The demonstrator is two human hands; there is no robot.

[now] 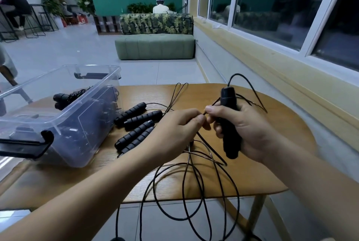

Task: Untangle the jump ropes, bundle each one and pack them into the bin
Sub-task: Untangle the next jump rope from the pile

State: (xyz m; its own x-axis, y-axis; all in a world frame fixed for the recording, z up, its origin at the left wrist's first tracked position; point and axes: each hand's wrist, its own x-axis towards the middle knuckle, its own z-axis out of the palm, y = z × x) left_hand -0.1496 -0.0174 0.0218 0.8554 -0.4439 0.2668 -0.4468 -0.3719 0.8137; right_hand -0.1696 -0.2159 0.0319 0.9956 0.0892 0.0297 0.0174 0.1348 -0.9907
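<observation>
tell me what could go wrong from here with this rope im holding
1. The cord loops cross each other and hang off the table edge; if the left hand pulls hard, a knot may tighten or a loop may snag the table leg.
2. The cord passes close to the ribbed handles; lifting the handle in the right hand could drag them.

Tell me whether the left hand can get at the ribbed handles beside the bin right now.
Probably yes: the ribbed handles lie on the table just left of the left hand, nothing between, though it pinches the cord.
</observation>
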